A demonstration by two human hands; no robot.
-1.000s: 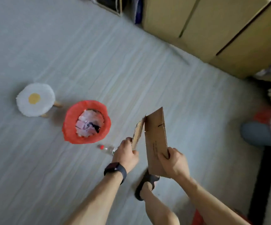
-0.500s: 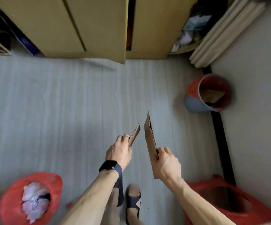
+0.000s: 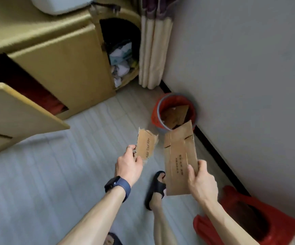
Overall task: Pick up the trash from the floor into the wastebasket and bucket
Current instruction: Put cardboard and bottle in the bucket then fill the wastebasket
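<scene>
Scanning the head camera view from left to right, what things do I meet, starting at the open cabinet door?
open cabinet door → left hand → small torn cardboard piece → large cardboard piece → right hand → red-lined bin

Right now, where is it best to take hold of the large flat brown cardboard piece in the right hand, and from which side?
Pinch the large flat brown cardboard piece at its free top end, coming from above. It is a thin sheet, and the right hand grips its lower right edge, so a pinch across both faces should hold it.
</scene>
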